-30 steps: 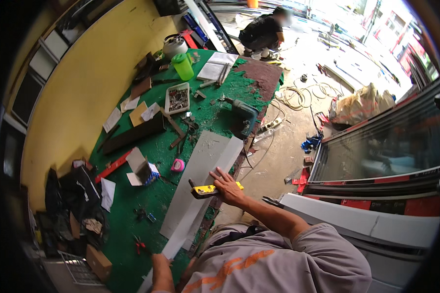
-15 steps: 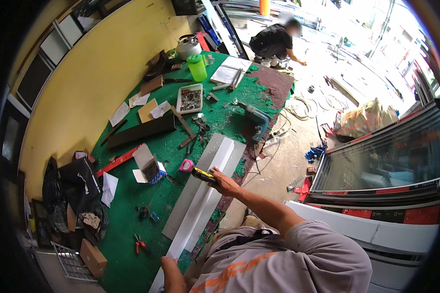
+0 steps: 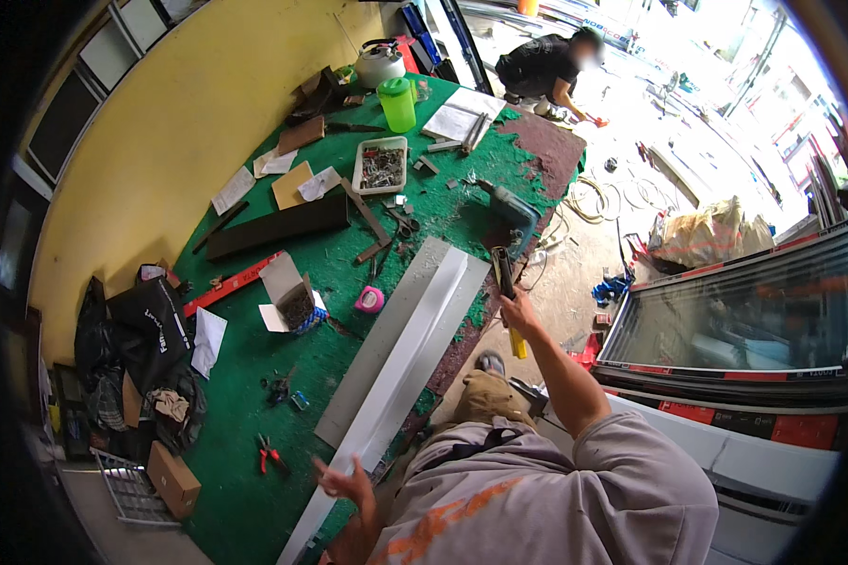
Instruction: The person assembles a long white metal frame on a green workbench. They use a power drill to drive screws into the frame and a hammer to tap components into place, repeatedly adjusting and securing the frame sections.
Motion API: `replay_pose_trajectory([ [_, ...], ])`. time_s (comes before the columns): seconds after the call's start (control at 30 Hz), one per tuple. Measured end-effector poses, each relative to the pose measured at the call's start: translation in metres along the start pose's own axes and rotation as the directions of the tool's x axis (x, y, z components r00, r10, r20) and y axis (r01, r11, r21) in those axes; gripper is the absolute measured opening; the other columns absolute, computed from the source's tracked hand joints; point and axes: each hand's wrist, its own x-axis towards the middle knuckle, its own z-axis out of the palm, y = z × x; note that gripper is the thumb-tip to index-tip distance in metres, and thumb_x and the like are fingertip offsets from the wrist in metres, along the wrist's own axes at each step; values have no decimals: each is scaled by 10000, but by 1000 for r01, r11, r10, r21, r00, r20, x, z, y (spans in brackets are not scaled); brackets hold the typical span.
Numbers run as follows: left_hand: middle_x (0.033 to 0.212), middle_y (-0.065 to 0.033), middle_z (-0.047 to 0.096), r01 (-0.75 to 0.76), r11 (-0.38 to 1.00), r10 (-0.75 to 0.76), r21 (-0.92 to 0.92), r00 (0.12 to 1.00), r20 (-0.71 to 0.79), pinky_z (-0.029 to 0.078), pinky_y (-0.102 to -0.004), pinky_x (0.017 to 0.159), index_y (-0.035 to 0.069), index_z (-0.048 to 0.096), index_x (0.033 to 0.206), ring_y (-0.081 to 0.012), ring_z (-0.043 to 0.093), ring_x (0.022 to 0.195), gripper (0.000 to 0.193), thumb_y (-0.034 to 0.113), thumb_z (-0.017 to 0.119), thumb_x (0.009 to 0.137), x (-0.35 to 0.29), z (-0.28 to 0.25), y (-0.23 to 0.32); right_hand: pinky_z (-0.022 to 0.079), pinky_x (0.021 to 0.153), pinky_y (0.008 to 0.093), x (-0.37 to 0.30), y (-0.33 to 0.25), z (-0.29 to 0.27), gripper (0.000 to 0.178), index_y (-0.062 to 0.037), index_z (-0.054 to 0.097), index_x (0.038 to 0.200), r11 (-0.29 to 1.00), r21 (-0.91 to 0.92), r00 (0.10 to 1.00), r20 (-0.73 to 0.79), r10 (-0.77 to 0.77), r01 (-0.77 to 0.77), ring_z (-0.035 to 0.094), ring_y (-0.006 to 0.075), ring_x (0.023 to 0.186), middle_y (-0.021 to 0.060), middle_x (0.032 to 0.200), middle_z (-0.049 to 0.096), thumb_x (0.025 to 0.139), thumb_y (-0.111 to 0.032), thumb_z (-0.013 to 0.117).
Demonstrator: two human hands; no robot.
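Observation:
In my right hand [image 3: 520, 313] is a long black-and-yellow hand tool [image 3: 502, 268], held upright past the table's right edge; its exact kind is unclear. Fingers spread, my left hand [image 3: 349, 482] is over the near part of a long white profile [image 3: 386, 377] and holds nothing; I cannot tell whether it touches it. Under the profile lies a flat grey sheet [image 3: 363, 391], set diagonally on the green-topped table [image 3: 226, 405]. A pink tape measure [image 3: 370, 299] rests left of the sheet, and a teal power drill [image 3: 513, 209] lies beyond the sheet's far end.
Left of the sheet are an opened carton [image 3: 292, 301], red-handled pliers [image 3: 269, 455] and a dark bar [image 3: 278, 229]. Farther back stand a tub of small hardware [image 3: 383, 166] and a green jug [image 3: 399, 105]. Framed glass panels [image 3: 735, 311] lean at right. Another person [image 3: 544, 71] crouches beyond the table.
My right hand has moved the tool off the white profile to the right, past the table edge. My left hand has lifted and opened its fingers. The view has shifted slightly.

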Motion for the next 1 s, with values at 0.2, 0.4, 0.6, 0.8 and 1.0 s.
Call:
replay_pose_trajectory([
  [0.2, 1591, -172, 280, -447, 887, 405, 116, 874, 270, 116, -738, 1124, 199, 209, 1596, -380, 186, 1508, 1185, 359, 887, 636, -14, 10, 129, 417, 448, 345, 61, 7, -31, 204, -39, 594, 888, 991, -123, 978, 195, 80, -57, 520, 143, 501, 30, 607, 531, 896, -233, 656],
  [0.4, 1399, -174, 456, -398, 889, 330, 228, 900, 283, 241, -742, 1048, 123, 407, 1395, -409, 379, 1355, 871, 463, 843, 722, 11, 55, 159, 501, 599, 419, 101, 12, -25, 325, -5, 634, 962, 943, -316, 955, 296, -4, 102, 653, 297, 662, 140, 717, 656, 875, -307, 717],
  [0.6, 1341, -173, 477, -397, 871, 309, 291, 901, 304, 276, -708, 1011, 99, 414, 1326, -424, 411, 1288, 800, 525, 795, 765, 14, 56, 154, 513, 707, 461, 117, 15, -34, 418, 6, 659, 964, 945, -325, 913, 397, 98, 40, 694, 344, 799, 213, 804, 687, 839, -378, 768],
  [0.8, 1330, -198, 454, -425, 850, 308, 310, 880, 361, 278, -719, 1031, 77, 396, 1316, -434, 413, 1287, 724, 455, 768, 824, 12, 51, 159, 507, 676, 443, 118, 12, -40, 434, -2, 659, 959, 931, -348, 859, 505, 86, 112, 667, 279, 729, 143, 733, 659, 847, -409, 758],
  [1.0, 1328, -205, 458, -448, 842, 334, 301, 870, 362, 295, -704, 1009, 63, 386, 1338, -446, 426, 1270, 731, 415, 772, 828, 12, 48, 158, 469, 611, 381, 119, 16, -39, 323, -32, 650, 954, 965, -250, 864, 500, 57, 81, 592, 189, 675, 70, 721, 627, 876, -338, 719],
])
